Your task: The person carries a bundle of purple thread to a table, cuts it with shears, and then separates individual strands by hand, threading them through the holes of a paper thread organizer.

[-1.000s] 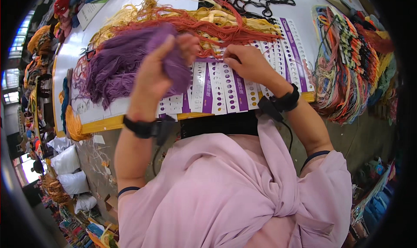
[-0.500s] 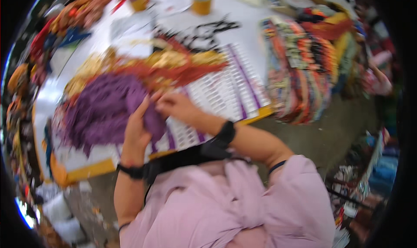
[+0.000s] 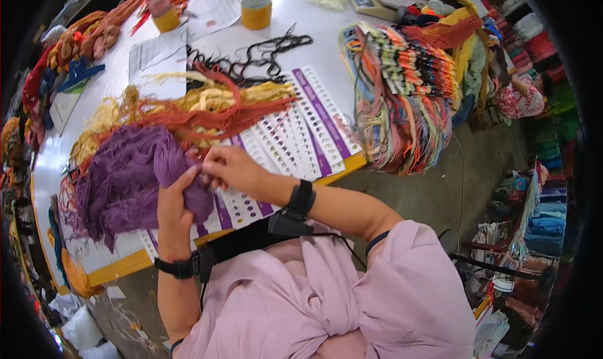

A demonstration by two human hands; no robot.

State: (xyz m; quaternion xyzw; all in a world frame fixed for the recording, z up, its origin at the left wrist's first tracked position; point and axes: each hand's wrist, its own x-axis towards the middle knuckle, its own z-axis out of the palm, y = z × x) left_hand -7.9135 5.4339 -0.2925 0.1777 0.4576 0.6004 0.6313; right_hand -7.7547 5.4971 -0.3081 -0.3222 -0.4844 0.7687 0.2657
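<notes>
A large bundle of purple yarn lies at the near left of the white table. Its right end is gripped by my left hand, thumb up along the strands, with part of the bunch hanging below the hand. Close beside it, my right hand is closed with the fingertips pinched together at the edge of this purple bunch. Whatever thin strand those fingertips hold is too small to make out. Just beyond the bundle lie rust-orange yarn and golden yellow yarn.
Shade cards with purple bands lie right of my hands. Farther off are black yarn, a tape roll and paper sheets. A thick stack of multicoloured skeins sits at the right table edge. A person is at the far right.
The view has swung, so the table and hands sit farther left in the picture. My left hand keeps its grip on the purple yarn, and my right hand stays close against it.
</notes>
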